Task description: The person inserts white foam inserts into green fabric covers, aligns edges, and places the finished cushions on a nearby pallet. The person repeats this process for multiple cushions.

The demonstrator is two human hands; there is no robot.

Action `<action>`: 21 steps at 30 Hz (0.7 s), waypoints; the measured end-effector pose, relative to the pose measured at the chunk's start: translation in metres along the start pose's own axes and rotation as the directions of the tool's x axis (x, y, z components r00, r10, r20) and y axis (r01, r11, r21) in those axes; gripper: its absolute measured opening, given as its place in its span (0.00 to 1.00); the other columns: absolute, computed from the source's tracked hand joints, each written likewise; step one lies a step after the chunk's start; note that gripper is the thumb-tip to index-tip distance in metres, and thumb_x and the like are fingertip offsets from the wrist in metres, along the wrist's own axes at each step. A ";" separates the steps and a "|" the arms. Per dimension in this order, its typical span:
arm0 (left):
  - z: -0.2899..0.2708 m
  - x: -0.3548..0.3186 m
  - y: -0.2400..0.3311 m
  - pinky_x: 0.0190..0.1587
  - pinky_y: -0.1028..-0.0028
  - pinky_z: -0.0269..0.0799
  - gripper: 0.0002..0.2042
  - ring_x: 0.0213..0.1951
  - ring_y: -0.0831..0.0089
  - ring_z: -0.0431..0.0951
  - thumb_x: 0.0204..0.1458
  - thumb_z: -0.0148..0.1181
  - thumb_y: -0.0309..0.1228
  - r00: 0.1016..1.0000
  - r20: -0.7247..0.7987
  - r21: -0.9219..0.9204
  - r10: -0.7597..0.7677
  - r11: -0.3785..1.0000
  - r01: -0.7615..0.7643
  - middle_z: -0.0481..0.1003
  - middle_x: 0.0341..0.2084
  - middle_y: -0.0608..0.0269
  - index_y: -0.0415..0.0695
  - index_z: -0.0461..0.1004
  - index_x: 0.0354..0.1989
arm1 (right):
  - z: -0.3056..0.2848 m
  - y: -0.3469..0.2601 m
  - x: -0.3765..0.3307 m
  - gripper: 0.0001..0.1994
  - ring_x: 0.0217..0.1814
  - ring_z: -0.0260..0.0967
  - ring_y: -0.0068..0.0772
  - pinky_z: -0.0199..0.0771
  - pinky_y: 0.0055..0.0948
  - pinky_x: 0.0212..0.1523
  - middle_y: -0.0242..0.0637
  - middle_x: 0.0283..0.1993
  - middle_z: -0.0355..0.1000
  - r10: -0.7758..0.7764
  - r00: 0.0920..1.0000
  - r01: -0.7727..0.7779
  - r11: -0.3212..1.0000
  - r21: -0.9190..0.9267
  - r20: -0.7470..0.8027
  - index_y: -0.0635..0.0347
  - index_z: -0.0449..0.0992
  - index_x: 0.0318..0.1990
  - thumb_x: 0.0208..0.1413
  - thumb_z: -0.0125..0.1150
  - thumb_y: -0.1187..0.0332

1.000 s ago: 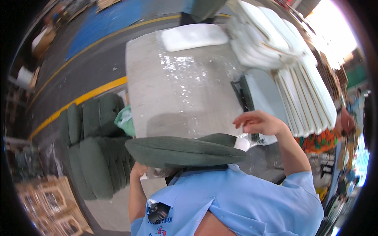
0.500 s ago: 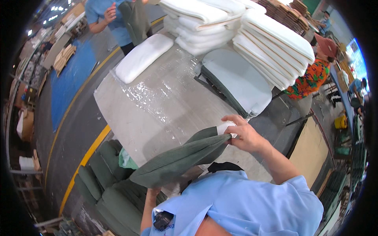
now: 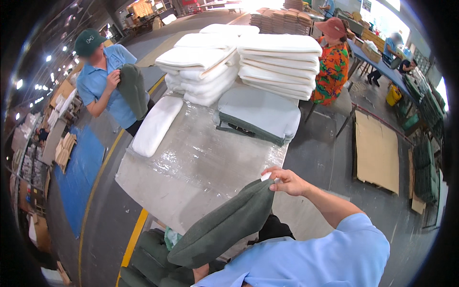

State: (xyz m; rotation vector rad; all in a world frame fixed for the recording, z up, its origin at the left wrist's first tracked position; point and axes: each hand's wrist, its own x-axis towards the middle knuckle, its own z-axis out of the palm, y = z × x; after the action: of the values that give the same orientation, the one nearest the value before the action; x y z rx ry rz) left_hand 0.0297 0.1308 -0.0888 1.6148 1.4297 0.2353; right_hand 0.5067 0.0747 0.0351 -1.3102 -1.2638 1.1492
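A long, dark green padded cushion slants across in front of me, above the near edge of the table. My right hand pinches its upper right end, where a bit of white filling pokes out by the fingers. At the lower left end, my left hand reaches up behind the cushion, touching it from beneath; its fingers are hidden. More dark green cushions are heaped below and left of it, beside a pale green cloth or bag.
The plastic-covered table carries a white pad, stacks of folded white padding and a grey-topped pile of green panels. A co-worker at far left holds a green cushion. Another person is behind the stacks.
My view has tilted up, showing more of the room. The cushion now hangs steeper, with its broad side toward me, and less white filling shows at my right hand.
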 end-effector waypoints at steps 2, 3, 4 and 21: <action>-0.010 -0.006 -0.008 0.63 0.64 0.71 0.18 0.58 0.61 0.78 0.63 0.61 0.27 1.000 0.018 0.032 -0.004 0.999 0.003 0.80 0.56 0.48 0.36 0.75 0.61 | 0.023 0.010 -0.016 0.07 0.74 0.62 0.42 0.63 0.46 0.72 0.42 0.70 0.68 0.007 0.999 -0.005 0.998 0.057 -0.037 0.59 0.80 0.43 0.63 0.71 0.67; -0.015 -0.005 -0.010 0.63 0.64 0.71 0.18 0.58 0.61 0.78 0.63 0.61 0.27 1.000 0.029 0.044 -0.002 0.999 0.001 0.80 0.56 0.48 0.36 0.75 0.61 | 0.030 0.014 -0.020 0.07 0.74 0.62 0.43 0.62 0.46 0.72 0.43 0.70 0.68 -0.006 0.999 0.007 1.000 0.021 -0.045 0.58 0.80 0.43 0.63 0.71 0.67; -0.021 -0.005 -0.012 0.63 0.64 0.71 0.18 0.58 0.61 0.78 0.63 0.61 0.27 0.999 0.044 0.056 0.001 0.998 -0.003 0.80 0.56 0.48 0.36 0.75 0.61 | 0.036 0.017 -0.024 0.08 0.75 0.61 0.44 0.62 0.47 0.72 0.44 0.71 0.67 -0.019 0.998 0.018 1.000 -0.014 -0.052 0.58 0.81 0.43 0.62 0.71 0.67; -0.179 0.024 0.038 0.62 0.65 0.72 0.18 0.57 0.62 0.79 0.64 0.60 0.27 0.998 0.058 0.483 0.014 0.875 -0.041 0.81 0.55 0.49 0.36 0.75 0.61 | 0.097 -0.018 -0.086 0.12 0.53 0.78 0.47 0.79 0.40 0.53 0.41 0.53 0.76 -0.264 0.833 0.108 0.939 -0.326 -0.486 0.59 0.82 0.50 0.59 0.69 0.75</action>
State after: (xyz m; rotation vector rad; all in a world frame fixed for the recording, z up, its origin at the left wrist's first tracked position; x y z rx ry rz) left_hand -0.0573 0.2464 0.0268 2.0273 1.5021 -0.1677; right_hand 0.4059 -0.0085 0.0440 -1.5389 -1.1338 0.4201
